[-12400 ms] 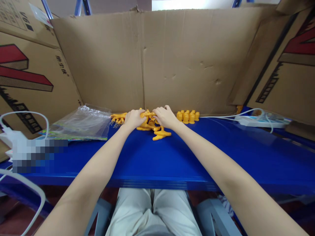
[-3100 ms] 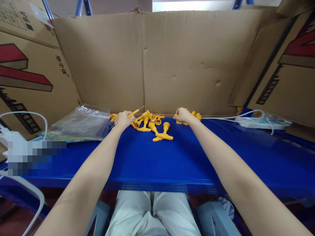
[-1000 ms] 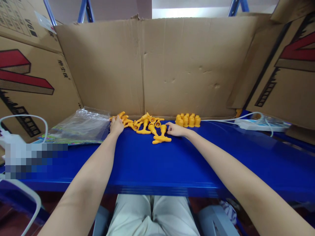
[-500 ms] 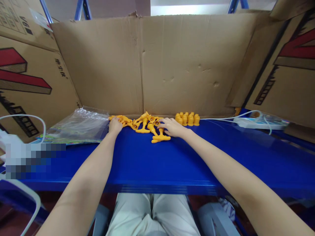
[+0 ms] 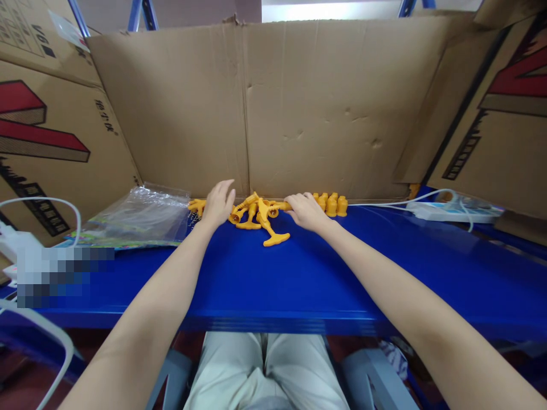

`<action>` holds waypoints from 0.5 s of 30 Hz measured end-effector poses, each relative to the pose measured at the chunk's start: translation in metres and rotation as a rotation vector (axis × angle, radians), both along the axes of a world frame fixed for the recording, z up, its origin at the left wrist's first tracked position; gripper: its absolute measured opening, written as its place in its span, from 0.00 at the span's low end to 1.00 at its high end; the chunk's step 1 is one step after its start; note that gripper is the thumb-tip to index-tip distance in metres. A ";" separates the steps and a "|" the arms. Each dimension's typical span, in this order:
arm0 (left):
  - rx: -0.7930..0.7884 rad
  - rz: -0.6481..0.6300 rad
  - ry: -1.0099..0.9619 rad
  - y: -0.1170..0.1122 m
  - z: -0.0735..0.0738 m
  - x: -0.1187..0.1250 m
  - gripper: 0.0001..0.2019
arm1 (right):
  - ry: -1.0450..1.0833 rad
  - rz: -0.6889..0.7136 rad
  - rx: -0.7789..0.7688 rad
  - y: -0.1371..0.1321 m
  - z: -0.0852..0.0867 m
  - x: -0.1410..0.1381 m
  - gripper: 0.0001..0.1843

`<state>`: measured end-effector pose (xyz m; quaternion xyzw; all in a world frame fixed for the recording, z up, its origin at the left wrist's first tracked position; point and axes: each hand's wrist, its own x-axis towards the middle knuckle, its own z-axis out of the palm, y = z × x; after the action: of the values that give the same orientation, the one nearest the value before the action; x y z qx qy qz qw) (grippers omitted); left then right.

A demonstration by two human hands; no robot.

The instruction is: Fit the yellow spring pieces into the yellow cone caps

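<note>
"So, where are the hands sitting? I'm working the rig from far off and relying on the head camera."

"I'm seeing the left hand (image 5: 219, 204) hovering by the left side of the yellow pile (image 5: 248, 225), fingers and thumb standing apart. The right hand (image 5: 308, 212) is touching a yellow bar (image 5: 282, 205) at the pile's right end; whether it's gripping, I'm not able to tell."

"And the T-handled piece (image 5: 274, 238)?"

"It's lying nearer the back edge of the tabletop (image 5: 273, 285), its crossbar facing the front edge."

"How are you expecting it to handle?"

"I'm guessing light, stiff plastic, perhaps slipping a little, hardly fragile. I'm favouring the crossbar as the grip, since the far end is crowding in among its neighbours."

"What are you losing?"

"Mostly the overlaps: I'm not making out which stem is belonging to which cup. The left hand is covering some loose handles (image 5: 196, 206) along the back edge, the metal spirals (image 5: 194, 217) beside them are blurring together, and the right hand is blocking part of the yellow caps (image 5: 331, 206)."
</note>
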<state>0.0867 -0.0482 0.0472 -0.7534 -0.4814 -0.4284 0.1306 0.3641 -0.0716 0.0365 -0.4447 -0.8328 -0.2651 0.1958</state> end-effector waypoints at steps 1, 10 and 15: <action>-0.008 -0.055 0.049 -0.005 0.002 0.008 0.23 | 0.002 -0.003 0.029 -0.001 0.000 -0.001 0.13; -0.171 -0.079 0.321 -0.025 0.002 0.053 0.20 | -0.029 0.029 0.106 -0.013 0.008 -0.014 0.20; -0.188 0.001 0.288 -0.028 0.006 0.054 0.19 | -0.040 0.035 0.117 -0.016 0.012 -0.020 0.16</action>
<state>0.1404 -0.0765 0.0528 -0.8157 -0.4960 -0.2691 0.1275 0.3445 -0.0878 0.0480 -0.4124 -0.8273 -0.3186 0.2096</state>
